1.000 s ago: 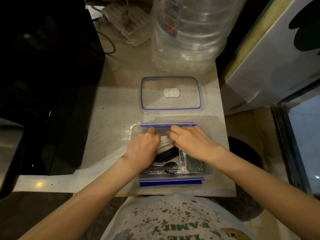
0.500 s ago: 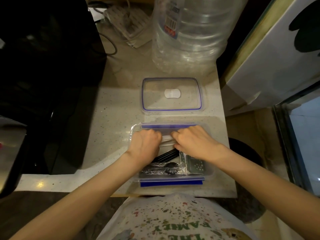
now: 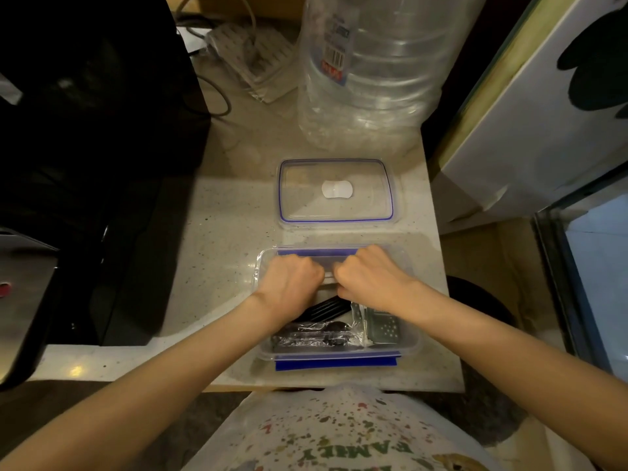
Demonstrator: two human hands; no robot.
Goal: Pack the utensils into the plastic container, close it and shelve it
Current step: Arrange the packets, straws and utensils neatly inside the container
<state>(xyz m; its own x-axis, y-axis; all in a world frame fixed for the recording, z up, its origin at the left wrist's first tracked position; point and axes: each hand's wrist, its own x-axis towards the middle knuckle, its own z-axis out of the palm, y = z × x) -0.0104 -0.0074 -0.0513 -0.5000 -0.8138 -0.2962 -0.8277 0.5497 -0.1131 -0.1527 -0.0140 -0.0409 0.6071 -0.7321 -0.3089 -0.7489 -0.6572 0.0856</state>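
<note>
While both fists press down into the far half of the plastic container (image 3: pixel 334 355), the head view shows how the posture has tightened. A second ago the fingers were half-extended, tips reaching toward the far blue clip; now the left hand (image 3: pixel 289 288) and right hand (image 3: pixel 370 278) are curled, knuckles nearly touching. A pale strip between the knuckles is too hidden to identify, so I cannot tell whether either hand is holding something or only pushing.

Nearer the wrists than the knuckles lie the black utensils (image 3: pixel 326 309). Closer still to the body is a clear-wrapped bundle of cutlery (image 3: pixel 312 336), with a spotted packet (image 3: pixel 384 329) just under the right wrist. All of these sit inside the container walls.

Beyond the fingertips, apart from the container, the lid (image 3: pixel 336 190) rests flat on the counter (image 3: pixel 221 232), untouched. A large clear water bottle (image 3: pixel 370 79) stands farther back.

My reading is that the curling marks a last tamping of the contents, so packing looks nearly finished. Fitting the lid, latching the blue clips and shelving remain to be done.
</note>
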